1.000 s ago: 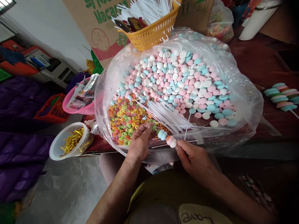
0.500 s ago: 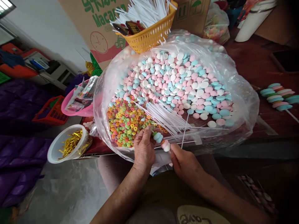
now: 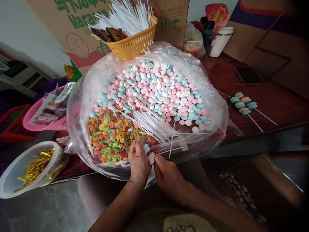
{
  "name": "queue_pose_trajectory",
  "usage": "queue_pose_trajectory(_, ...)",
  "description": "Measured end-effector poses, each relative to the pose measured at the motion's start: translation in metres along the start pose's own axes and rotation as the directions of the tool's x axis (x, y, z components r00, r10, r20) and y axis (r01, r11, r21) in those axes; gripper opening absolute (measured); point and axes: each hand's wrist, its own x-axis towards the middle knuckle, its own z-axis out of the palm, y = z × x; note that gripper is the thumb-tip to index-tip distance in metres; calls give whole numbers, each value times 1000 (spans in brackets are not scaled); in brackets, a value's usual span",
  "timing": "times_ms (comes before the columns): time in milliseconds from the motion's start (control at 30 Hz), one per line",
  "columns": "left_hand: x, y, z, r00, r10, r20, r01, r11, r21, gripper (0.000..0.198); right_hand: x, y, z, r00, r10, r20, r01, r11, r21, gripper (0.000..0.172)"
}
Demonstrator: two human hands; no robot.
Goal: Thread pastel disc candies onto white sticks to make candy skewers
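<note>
"What are you seeing through the head camera?"

"I'm seeing the left hand point(image 3: 140, 160) curling its fingers partway round the upper part of a candy skewer point(image 3: 151, 158), thumb pointing up. I'm not able to tell how tightly it's gripping."

"And the right hand point(image 3: 170, 175)?"

"It's pinching the skewer's lower end, thumb and forefinger closing together; their tips are partly hiding from me."

"So where is the skewer sitting?"

"It's hanging between both hands, at the near edge of an opened plastic bag point(image 3: 78, 100), just beside ring gummies point(image 3: 113, 138) and loose sticks point(image 3: 152, 125). Pastel candies point(image 3: 173, 96) are spreading out behind."

"Anything farther off?"

"A yellow basket point(image 3: 131, 46) is standing at the back, a pink basket point(image 3: 44, 126) and a tub point(image 3: 9, 182) of gold strips point(image 3: 38, 166) are sitting leftward, and two finished-looking skewers point(image 3: 245, 103) are lying rightward, near a phone point(image 3: 248, 74)."
</note>
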Motion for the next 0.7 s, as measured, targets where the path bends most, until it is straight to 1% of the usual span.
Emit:
queue_pose_trajectory(167, 1, -5, -1, 999, 8, 33, -8, 1000, 15, 28, -1, 3, 0, 1000, 26, -6, -25, 998, 57, 13)
queue_pose_trajectory(267, 2, -8, 0, 999, -24, 48, 24, 1000, 17, 26, -1, 6, 1, 1000, 26, -8, -25, 997, 74, 14)
queue_pose_trajectory(333, 4, -6, 2, 997, -55, 52, 56, 998, -15, 25, 0, 8, -2, 999, 22, -25, -20, 996, 83, 15)
queue_pose_trajectory(400, 8, 0, 2, 995, -66, 73, 72, 994, -82, 24, 1, 11, -7, 997, 19, -72, -14, 997, 71, 15)
queue_pose_trajectory(467, 13, 10, 0, 988, -64, 141, 84, 987, -138, 24, 3, 12, -14, 994, 2, -113, 5, 998, 62, 17)
queue_pose_trajectory(533, 18, 21, -3, 971, -47, 234, 85, 984, -155, 32, 6, 11, -21, 995, -14, -101, 23, 996, 91, 18)
queue_pose_trajectory(567, 19, 26, -4, 958, -43, 285, 92, 983, -161, 33, 6, 10, -23, 996, -18, -87, 28, 993, 117, 18)
queue_pose_trajectory(633, 21, 33, -7, 927, -34, 375, 111, 976, -186, 27, 8, 6, -26, 997, -20, -74, 32, 988, 154, 19)
queue_pose_trajectory(700, 20, 36, -7, 907, -38, 420, 138, 968, -211, 25, 9, 3, -26, 996, -25, -91, 40, 986, 159, 21)
